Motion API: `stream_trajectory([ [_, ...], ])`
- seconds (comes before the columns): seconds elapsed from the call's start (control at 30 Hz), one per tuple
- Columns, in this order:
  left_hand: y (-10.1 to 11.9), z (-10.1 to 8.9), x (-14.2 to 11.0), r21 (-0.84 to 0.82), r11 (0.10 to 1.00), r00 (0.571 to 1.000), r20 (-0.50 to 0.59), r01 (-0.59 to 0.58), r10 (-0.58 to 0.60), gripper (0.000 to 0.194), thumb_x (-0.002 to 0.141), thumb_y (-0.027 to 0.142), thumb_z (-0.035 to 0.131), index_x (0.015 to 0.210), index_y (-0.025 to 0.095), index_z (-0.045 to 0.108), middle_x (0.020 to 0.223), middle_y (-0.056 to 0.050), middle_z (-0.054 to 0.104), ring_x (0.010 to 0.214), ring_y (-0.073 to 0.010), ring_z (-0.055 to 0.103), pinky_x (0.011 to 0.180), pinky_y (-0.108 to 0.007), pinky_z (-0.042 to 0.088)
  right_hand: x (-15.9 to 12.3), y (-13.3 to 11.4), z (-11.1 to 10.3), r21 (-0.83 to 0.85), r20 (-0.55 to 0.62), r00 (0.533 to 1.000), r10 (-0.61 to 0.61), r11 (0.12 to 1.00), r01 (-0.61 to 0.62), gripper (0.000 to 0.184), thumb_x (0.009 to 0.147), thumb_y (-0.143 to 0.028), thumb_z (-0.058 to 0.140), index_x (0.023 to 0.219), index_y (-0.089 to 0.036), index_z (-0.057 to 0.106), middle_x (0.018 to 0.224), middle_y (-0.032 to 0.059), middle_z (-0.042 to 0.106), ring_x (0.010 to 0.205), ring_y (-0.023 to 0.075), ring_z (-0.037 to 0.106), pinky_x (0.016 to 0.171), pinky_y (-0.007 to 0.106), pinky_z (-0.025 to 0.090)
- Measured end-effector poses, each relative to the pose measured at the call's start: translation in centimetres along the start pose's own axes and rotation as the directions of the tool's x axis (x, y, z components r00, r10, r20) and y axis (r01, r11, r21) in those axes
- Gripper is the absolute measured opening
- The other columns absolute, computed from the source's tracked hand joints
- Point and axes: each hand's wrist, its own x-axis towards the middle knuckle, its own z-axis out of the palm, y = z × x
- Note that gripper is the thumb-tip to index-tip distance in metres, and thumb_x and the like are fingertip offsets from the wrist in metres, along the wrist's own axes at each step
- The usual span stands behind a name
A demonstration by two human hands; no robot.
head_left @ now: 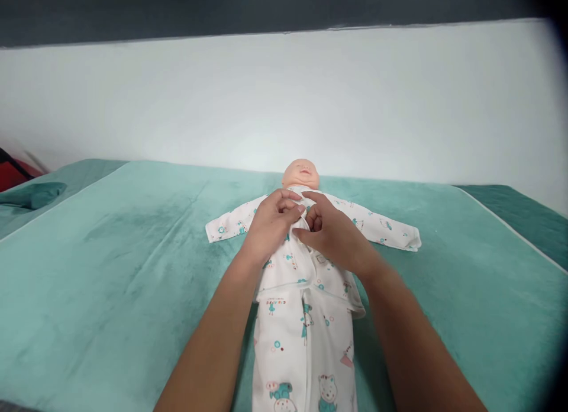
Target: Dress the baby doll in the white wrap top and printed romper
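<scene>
A baby doll (302, 174) lies on its back with its head at the far end. It is dressed in a white printed baby jacket (290, 261), whose sleeves spread out to both sides. Both my hands meet over the upper chest, on the jacket's front opening. My left hand (277, 216) pinches the fabric between thumb and fingers. My right hand (331, 225) has its fingers curled at the front edge, thumb and forefinger somewhat apart. Any fastener there is hidden by my fingers. Below the jacket hem, white printed baby pants (284, 347) stretch toward me.
A green plush cover (133, 270) lies under the doll and over the bed-like surface. Behind it rises a white wall (222, 104) with a dark band along the top. Something red and black (15, 169) sits at the far left edge, beside folded green cloth (35, 194).
</scene>
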Motion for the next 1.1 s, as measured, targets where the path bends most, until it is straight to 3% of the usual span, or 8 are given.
stream_trajectory([
  [0.33,0.1,-0.3,0.0,-0.14,0.988,0.998,-0.014,0.065,-0.068,0.026,0.075,0.028,0.075,0.098,0.022,0.064,0.079,0.003,0.065,0.062,-0.0086,0.052,0.059,-0.023,0.04,-0.5,-0.6,-0.7,0.034,0.109,0.994,0.017,0.999,-0.02,0.074,0.08,-0.017,0.054,0.15,-0.033,0.036,0.078,-0.0044,0.05,0.065,0.0134,0.05,0.056,0.027,0.041],
  [0.63,1.1,-0.6,-0.4,0.077,0.995,0.998,0.01,0.059,-0.06,0.018,0.081,0.027,0.068,0.097,0.02,0.065,0.086,0.002,0.06,0.063,-0.0069,0.048,0.054,-0.02,0.037,-0.7,-0.1,-2.1,0.191,0.217,0.976,-0.011,0.981,-0.032,0.063,0.084,-0.018,0.055,0.143,-0.032,0.04,0.086,-0.0032,0.049,0.073,0.0125,0.048,0.057,0.024,0.041],
  [0.73,1.2,-1.0,-0.6,0.177,0.983,0.997,0.056,0.046,-0.057,0.019,0.083,0.033,0.067,0.097,0.021,0.065,0.084,0.002,0.056,0.067,-0.009,0.049,0.052,-0.02,0.037,-1.1,-0.4,-2.5,0.109,0.177,0.982,0.06,0.991,-0.081,0.042,0.085,-0.023,0.056,0.125,-0.029,0.047,0.085,-0.0035,0.052,0.072,0.0128,0.05,0.057,0.025,0.043],
  [0.87,1.7,-2.0,-1.0,0.311,0.95,0.979,0.202,-0.029,-0.036,0.017,0.086,0.038,0.064,0.088,0.021,0.067,0.073,0.003,0.052,0.063,-0.0087,0.045,0.053,-0.021,0.035,-2.2,-1.2,-3.0,-0.188,0.113,0.978,0.178,0.97,-0.155,0.011,0.088,-0.032,0.055,0.091,-0.025,0.047,0.077,-0.0034,0.054,0.062,0.0122,0.045,0.049,0.026,0.035],
  [0.97,2.0,-2.4,-1.3,0.379,0.923,0.947,0.316,-0.063,-0.065,0.022,0.087,0.041,0.064,0.083,0.02,0.067,0.07,0.003,0.052,0.062,-0.0086,0.044,0.054,-0.023,0.034,-2.7,-1.7,-3.3,-0.372,0.139,0.97,0.202,0.918,-0.137,0.02,0.089,-0.033,0.051,0.074,-0.023,0.042,0.069,-0.0027,0.051,0.057,0.0116,0.037,0.046,0.027,0.028],
  [1.1,2.0,-2.6,-1.4,0.449,0.887,0.914,0.395,-0.107,-0.09,0.02,0.083,0.042,0.069,0.084,0.022,0.069,0.078,0.001,0.061,0.07,-0.0117,0.052,0.058,-0.025,0.038,-2.7,-1.6,-4.0,-0.375,0.204,0.96,0.191,0.921,-0.104,0.021,0.088,-0.03,0.052,0.071,-0.022,0.045,0.067,-0.0024,0.05,0.057,0.0116,0.037,0.046,0.028,0.027],
])
